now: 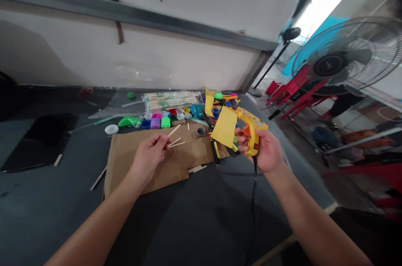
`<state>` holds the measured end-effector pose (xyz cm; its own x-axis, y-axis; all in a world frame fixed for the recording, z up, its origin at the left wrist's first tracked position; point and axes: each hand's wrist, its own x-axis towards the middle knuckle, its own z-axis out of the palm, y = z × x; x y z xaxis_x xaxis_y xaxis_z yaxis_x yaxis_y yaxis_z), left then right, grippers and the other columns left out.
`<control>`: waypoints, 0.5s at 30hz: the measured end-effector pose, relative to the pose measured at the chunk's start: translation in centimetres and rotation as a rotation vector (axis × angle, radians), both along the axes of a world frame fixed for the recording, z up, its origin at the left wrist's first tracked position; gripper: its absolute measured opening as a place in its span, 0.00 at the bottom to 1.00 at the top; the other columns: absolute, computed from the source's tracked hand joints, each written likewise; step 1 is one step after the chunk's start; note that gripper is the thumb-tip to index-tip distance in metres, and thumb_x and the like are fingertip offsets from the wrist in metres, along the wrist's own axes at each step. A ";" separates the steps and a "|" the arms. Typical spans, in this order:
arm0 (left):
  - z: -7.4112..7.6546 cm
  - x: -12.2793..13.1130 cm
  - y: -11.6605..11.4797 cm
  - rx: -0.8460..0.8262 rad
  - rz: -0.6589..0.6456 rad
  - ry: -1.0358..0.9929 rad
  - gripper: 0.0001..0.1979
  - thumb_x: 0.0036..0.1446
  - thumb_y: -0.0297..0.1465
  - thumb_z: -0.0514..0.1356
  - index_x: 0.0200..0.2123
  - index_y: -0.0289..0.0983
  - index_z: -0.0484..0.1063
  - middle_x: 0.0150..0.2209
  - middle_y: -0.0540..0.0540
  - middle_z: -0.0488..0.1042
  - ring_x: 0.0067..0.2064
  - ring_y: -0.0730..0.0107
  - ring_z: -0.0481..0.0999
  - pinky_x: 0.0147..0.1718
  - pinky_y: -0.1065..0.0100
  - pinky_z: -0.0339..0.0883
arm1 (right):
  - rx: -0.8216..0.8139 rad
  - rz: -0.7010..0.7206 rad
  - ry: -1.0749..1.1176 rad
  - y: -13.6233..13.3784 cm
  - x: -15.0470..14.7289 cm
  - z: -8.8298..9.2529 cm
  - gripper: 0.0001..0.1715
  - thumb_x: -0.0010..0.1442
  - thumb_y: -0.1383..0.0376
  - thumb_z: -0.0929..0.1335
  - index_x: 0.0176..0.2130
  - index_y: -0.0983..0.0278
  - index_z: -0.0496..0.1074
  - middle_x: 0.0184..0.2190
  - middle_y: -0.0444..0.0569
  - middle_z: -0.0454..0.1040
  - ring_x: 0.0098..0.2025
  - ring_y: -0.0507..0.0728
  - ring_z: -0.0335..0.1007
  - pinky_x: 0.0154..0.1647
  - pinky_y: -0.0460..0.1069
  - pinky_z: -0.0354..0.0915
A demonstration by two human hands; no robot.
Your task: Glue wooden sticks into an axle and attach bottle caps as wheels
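My left hand (153, 149) is closed in a pinch on thin wooden sticks, above a brown cardboard sheet (125, 161). One wooden stick (174, 131) points up and right from the fingertips; two more show beside them, and I cannot tell whether all are gripped. My right hand (268, 149) is wrapped round a yellow hot glue gun (253, 144), fingers by its orange trigger. From its base a black cord (253, 195) hangs down. A yellow sheet (225, 128) is next to the gun, partly in front of it; whether they touch is unclear. Black-and-yellow pliers (216, 149) lie below the sheet.
Colourful bottle caps (155, 123) and a plastic-wrapped bundle of wooden sticks (172, 101) lie along the back. A dark phone-like slab (37, 142) rests at left, near a white cap (111, 129). A white partition (188, 57) rises behind the table. A fan (329, 65) stands at right.
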<state>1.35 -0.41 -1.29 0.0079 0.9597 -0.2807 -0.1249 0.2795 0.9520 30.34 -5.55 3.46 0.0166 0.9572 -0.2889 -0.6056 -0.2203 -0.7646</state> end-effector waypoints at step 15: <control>-0.9 0.2 -0.1 0.001 -0.066 0.007 0.16 0.44 0.41 0.65 0.25 0.32 0.71 0.20 0.54 0.63 0.17 0.86 0.54 0.13 0.80 0.43 | -0.143 -0.127 -0.023 -0.7 3.5 -4.1 0.10 0.60 0.66 0.66 0.43 0.64 0.71 0.37 0.51 0.78 0.34 0.53 0.75 0.27 0.45 0.72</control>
